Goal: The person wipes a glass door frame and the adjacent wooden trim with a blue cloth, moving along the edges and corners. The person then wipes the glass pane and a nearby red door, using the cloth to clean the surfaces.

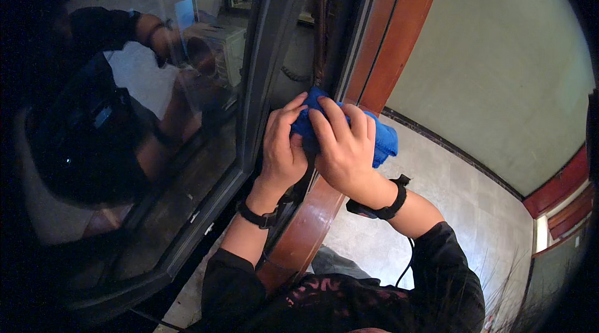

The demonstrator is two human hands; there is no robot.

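A blue cloth is bunched between my two hands, above the reddish-brown wooden window frame. My left hand grips its left side, with the thumb bent inward and the fingers pointing up. From the right, my right hand presses over the cloth with its fingers curled and spread across it. A loose end of the cloth hangs out past the right hand. Dark wristbands circle both wrists. Close to the left of my hands stands the dark-framed glass window sash. Whatever lies beneath the cloth is hidden.
The wooden frame runs from upper right to lower middle. Beyond the opening are a dark pipe and an outdoor unit seen through reflective glass. A greenish wall and pale tiled floor lie to the right. A black cable hangs by my right arm.
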